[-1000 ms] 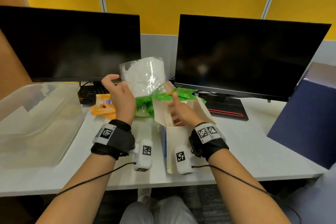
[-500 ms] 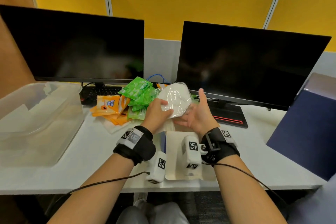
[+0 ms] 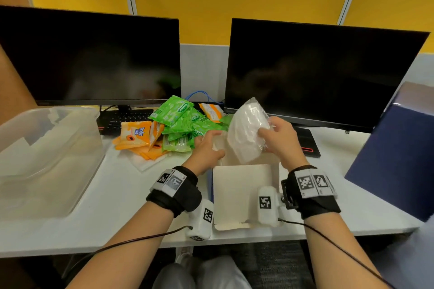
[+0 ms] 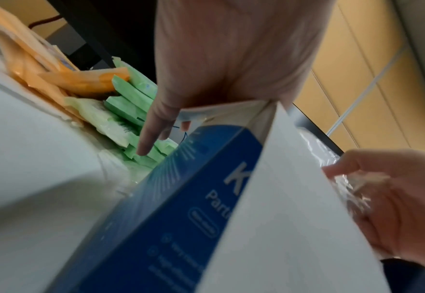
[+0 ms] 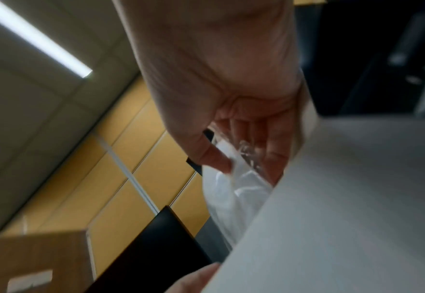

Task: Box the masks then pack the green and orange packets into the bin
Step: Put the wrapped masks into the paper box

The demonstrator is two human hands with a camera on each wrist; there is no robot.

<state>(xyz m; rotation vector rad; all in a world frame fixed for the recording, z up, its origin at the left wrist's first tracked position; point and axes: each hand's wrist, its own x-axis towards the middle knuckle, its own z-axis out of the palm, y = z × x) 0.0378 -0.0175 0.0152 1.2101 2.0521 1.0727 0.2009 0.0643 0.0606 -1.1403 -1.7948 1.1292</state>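
- now right hand point(image 3: 279, 138) pinches the bagged masks point(image 3: 246, 131) above the open box point(image 3: 244, 190).
- left hand point(image 3: 206, 148) seemingly grips the box's far flap; fingers partly hidden.

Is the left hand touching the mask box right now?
Touching. In the left wrist view, the left hand grips the mask box at its open top edge, one fingertip showing through behind the flap.

White masks point(image 3: 246, 134) in clear wrap, a blue-sided white box point(image 4: 181, 198), green packets point(image 3: 180, 122) and orange packets point(image 3: 136, 136) left of the hands.
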